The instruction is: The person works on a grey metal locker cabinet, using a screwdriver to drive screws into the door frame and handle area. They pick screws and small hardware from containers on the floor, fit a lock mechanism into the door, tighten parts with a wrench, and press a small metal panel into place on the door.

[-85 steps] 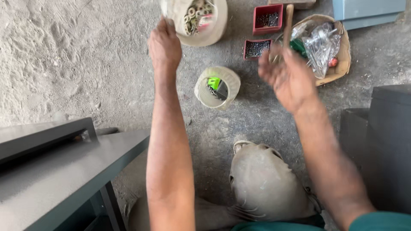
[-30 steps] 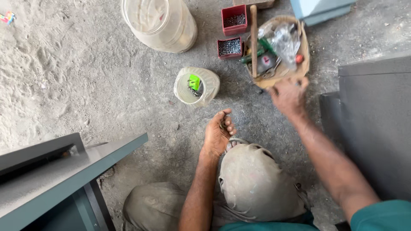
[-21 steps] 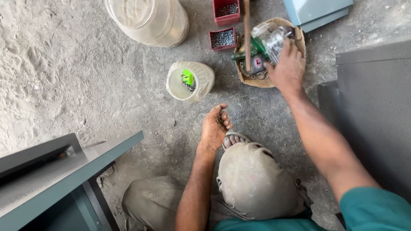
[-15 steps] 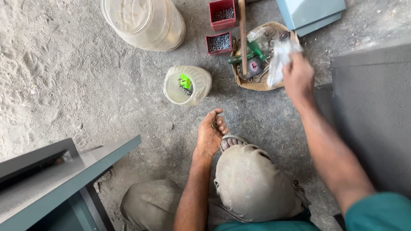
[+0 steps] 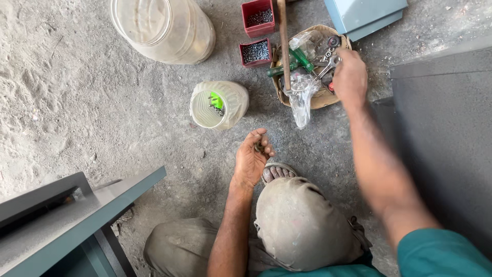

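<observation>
A grey metal cabinet (image 5: 446,128) fills the right edge of the frame, a grey table (image 5: 66,215) the lower left, both on the concrete floor (image 5: 102,118). At upper left lies a big plastic jar (image 5: 164,28); below it a smaller jar (image 5: 218,104) holds something green. At top centre sit two red boxes (image 5: 259,33) of screws. Beside them, a shallow basket (image 5: 320,97) holds tools and a clear bag (image 5: 301,95). The right hand (image 5: 350,77) reaches into the basket, fingers bent downward; its grip cannot be told. The left hand (image 5: 252,159), mid-frame, is cupped around small dark pieces.
</observation>
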### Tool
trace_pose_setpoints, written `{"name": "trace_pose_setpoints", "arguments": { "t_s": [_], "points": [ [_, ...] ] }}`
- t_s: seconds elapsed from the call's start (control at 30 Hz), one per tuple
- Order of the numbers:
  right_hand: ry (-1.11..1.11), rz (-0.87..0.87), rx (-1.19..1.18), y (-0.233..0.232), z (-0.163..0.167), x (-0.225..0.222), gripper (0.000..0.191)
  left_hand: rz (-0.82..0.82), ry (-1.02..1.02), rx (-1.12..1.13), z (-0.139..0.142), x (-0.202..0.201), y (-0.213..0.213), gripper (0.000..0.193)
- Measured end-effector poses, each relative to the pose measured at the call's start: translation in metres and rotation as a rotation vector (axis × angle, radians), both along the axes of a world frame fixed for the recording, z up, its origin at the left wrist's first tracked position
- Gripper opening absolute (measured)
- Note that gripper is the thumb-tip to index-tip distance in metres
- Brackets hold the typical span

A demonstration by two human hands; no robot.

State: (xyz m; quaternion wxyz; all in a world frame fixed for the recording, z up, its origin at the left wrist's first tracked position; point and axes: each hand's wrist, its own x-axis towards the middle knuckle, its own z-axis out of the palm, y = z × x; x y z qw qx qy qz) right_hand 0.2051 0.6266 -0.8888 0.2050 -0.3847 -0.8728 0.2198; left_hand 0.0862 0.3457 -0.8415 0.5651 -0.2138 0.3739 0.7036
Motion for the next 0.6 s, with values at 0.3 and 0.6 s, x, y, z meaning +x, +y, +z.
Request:
{"name": "trace_pose_setpoints", "arguments": {
  "t_s": [0.3, 0.6],
  "points": [
    [-0.64, 0.283, 0.247, 0.015, -0.017, -0.026, 0.019, -0.002, 0.0, -0.052, -0.013, 0.009, -0.01, 0.024],
    [-0.353, 0.004, -0.228, 0.019, -0.007, 0.006, 0.019, 0.063, -0.021, -0.009, -0.005, 0.004, -0.017, 0.023]
  ]
}}
